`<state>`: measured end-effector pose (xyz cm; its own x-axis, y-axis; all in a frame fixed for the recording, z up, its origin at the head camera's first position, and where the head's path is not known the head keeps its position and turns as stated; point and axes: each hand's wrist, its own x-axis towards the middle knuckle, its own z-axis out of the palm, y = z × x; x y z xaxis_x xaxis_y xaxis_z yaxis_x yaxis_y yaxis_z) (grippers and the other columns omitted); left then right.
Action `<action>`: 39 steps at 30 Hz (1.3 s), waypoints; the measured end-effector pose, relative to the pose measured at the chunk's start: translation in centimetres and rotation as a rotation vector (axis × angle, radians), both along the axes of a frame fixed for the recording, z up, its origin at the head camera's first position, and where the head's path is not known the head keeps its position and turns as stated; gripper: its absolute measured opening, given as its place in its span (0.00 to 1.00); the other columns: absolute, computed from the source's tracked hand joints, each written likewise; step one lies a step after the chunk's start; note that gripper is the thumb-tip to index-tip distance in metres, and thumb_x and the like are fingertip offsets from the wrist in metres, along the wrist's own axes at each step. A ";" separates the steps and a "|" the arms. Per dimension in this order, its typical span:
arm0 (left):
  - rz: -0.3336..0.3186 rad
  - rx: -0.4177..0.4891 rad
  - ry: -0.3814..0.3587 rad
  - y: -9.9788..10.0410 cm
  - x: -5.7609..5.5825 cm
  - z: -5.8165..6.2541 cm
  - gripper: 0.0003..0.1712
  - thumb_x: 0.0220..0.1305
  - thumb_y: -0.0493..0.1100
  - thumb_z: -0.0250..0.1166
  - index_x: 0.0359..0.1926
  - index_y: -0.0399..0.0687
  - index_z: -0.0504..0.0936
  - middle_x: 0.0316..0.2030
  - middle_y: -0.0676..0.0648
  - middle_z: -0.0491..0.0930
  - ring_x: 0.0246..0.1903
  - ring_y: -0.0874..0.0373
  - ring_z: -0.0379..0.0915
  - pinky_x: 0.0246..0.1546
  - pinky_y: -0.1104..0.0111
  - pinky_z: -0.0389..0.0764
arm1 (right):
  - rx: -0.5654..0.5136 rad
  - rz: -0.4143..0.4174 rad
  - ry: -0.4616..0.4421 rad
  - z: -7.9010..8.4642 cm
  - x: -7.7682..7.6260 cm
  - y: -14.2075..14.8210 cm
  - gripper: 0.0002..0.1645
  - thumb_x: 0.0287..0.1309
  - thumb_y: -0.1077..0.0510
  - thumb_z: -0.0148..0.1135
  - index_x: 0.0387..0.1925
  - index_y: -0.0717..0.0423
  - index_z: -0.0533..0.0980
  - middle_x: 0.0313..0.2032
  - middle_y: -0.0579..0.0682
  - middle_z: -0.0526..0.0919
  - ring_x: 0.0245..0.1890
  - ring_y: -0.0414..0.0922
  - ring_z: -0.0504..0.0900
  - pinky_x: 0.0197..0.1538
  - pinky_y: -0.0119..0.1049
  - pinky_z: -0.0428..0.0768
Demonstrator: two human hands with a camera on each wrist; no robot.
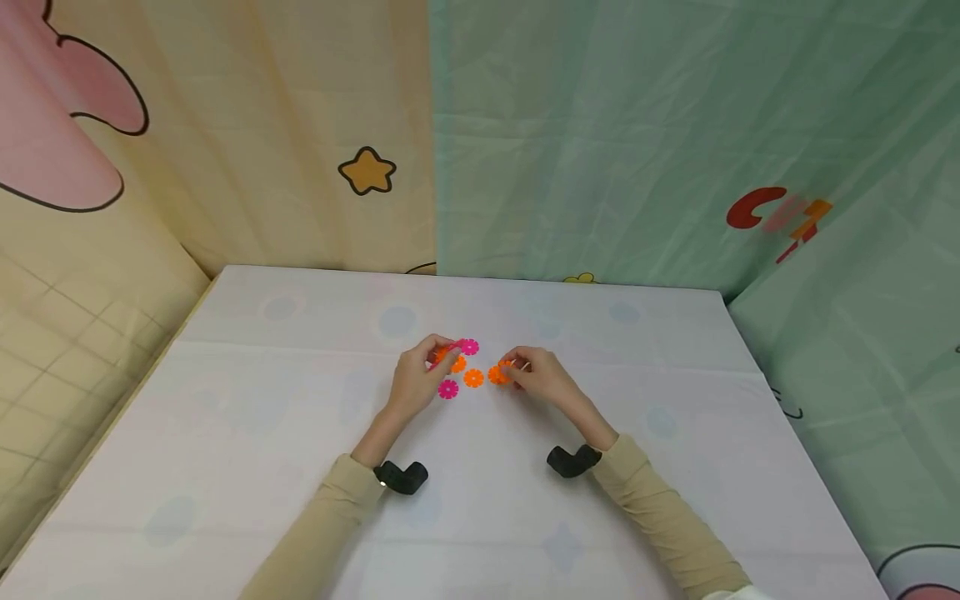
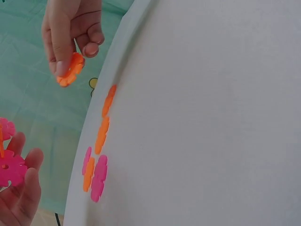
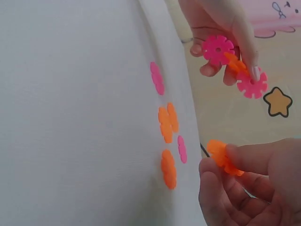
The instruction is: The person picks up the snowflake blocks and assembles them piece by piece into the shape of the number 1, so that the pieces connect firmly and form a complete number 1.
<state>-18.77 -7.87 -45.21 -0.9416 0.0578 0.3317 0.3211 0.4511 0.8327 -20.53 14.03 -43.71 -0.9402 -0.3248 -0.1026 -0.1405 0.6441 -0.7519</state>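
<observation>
My left hand [image 1: 415, 383] holds a chain [image 3: 235, 63] of notched flower-shaped discs, pink, orange and pink, pinched between thumb and fingers and raised above the bench [image 1: 247, 492]. My right hand [image 1: 542, 375] pinches orange [image 3: 218, 151] in the same way, also above the cloth; whether that is a single disc or two pressed together I cannot tell. Between my hands five loose discs lie flat, about midway between the bench's left and right edges. The far pink disc [image 1: 470, 347] is the one nearest the far edge. The near pink disc [image 1: 447, 389] lies closer to the near edge, beside my left fingers. Between these two sits the left orange disc [image 1: 458, 364], with the middle orange disc [image 1: 473, 378] just beside it, a little toward the right edge. The right orange disc [image 2: 109, 100] is the loose one nearest the right edge, close to my right fingers. My sleeves [image 1: 318, 533] are beige, and a black mount [image 1: 405, 478] sits at each wrist. Past the far edge hangs a yellow curtain [image 1: 300, 167] with a printed star [image 1: 367, 171], and a green curtain [image 1: 585, 150] beside it.
</observation>
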 end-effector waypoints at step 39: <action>-0.048 -0.067 -0.023 2.2 -0.4 0.0 0.09 0.67 0.47 0.60 0.35 0.47 0.78 0.28 0.47 0.83 0.23 0.58 0.74 0.22 0.72 0.74 | -0.361 -0.144 0.209 3.1 -0.4 -3.0 0.14 0.63 0.60 0.60 0.46 0.66 0.78 0.30 0.67 0.82 0.18 0.45 0.79 0.31 0.33 0.82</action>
